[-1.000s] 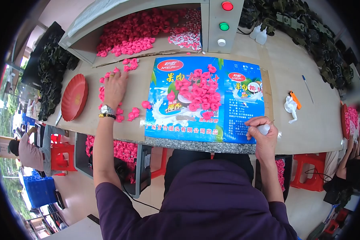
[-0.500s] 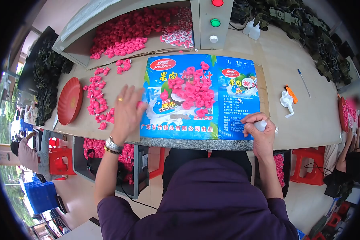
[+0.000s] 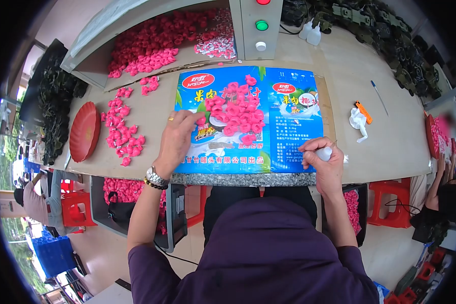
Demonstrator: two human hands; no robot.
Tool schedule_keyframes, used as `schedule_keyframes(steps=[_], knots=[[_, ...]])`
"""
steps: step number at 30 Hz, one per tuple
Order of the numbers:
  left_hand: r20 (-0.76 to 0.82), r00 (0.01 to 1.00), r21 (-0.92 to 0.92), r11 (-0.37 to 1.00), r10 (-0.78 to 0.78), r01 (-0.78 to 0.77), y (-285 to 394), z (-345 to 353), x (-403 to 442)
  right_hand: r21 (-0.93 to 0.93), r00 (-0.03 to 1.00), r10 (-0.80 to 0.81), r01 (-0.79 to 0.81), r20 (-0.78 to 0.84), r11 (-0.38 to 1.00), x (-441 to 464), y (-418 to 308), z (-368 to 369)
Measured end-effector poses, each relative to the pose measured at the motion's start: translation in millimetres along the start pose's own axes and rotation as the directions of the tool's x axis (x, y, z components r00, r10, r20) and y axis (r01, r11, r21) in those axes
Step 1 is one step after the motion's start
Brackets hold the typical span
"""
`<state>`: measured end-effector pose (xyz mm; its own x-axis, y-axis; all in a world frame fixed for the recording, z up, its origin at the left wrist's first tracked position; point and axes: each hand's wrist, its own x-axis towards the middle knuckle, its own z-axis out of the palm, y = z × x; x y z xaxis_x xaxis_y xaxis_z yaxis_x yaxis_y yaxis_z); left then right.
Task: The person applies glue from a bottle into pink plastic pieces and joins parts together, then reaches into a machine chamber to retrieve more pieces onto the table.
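Note:
My left hand, with a ring and a watch, is over the left part of a blue printed cardboard sheet. Its fingertips are closed at a single pink piece beside the pink pile on the sheet. My right hand is wrapped round a small white bottle near the sheet's lower right corner; a thin tip points up from it. More pink pieces lie in a loose column on the table to the left.
A red scalloped dish sits at the left, beneath a grey cabinet holding pink pieces. An orange tool, white tissue and pen lie right. Grey bins stand below; a co-worker is at far right.
My left hand has moved from the loose pink pieces at the left onto the blue sheet, and its fingers have closed. My right hand still holds the bottle. The view has shifted slightly.

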<state>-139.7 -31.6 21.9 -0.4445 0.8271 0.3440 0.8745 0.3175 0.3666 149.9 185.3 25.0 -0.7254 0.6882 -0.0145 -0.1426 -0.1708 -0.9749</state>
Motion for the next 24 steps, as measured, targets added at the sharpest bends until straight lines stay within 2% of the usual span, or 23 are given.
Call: schedule_keyframes(steps=[2,7,9,10,12,16,17,19,20,21,22,23,24], knots=[[0.027,0.986,0.089,0.982,0.165,-0.167,1,6,8,-0.029,1.000,-0.002,0.002,0.001,1.000,-1,-2,-2],[0.175,0.964,0.061,0.975,0.199,-0.212,-3,-8,22,-0.049,0.999,0.021,-0.023,-0.024,0.999,-4,-7,-10],[0.265,0.934,0.172,0.941,0.239,-0.290,-5,-13,26,-0.058,0.999,0.029,-0.031,-0.038,0.998,-4,-8,-10],[0.287,0.941,0.190,0.951,0.182,-0.242,0,-18,27,-0.038,0.998,0.046,-0.048,-0.043,0.998,-3,-9,-7],[0.266,0.944,0.153,0.958,0.198,-0.244,4,-24,26,-0.027,0.997,0.080,-0.081,-0.002,0.996,-1,-11,-8],[0.229,0.950,0.077,0.969,0.213,-0.236,-1,-19,15,-0.055,0.999,0.048,-0.048,0.008,0.997,-1,-13,-5],[0.228,0.951,0.080,0.969,0.209,-0.232,-2,-16,9,-0.054,0.996,0.062,-0.059,0.059,0.997,-1,-14,-8],[0.167,0.986,0.012,0.999,0.028,-0.030,1,-6,-4,-0.053,0.991,0.079,-0.073,0.112,0.996,-1,-15,-7],[0.168,0.985,0.013,1.000,0.025,-0.028,7,0,-9,-0.086,0.995,0.011,-0.002,0.098,0.996,-2,-16,-3],[0.095,0.992,-0.353,0.929,-0.080,0.109,19,8,-12,-0.120,0.995,-0.060,0.069,0.084,0.990,-3,-17,0],[0.066,0.977,-0.677,0.710,-0.204,0.194,32,16,-14,-0.122,0.995,-0.059,0.069,0.084,0.990,-1,-20,-2],[0.067,0.977,-0.680,0.707,-0.205,0.195,49,20,-16,-0.332,0.970,-0.177,0.224,0.166,0.916,2,-23,-6],[0.168,0.949,-0.865,0.421,-0.267,0.271,68,20,-18,-0.510,0.924,-0.268,0.374,0.272,0.775,3,-26,-8]])
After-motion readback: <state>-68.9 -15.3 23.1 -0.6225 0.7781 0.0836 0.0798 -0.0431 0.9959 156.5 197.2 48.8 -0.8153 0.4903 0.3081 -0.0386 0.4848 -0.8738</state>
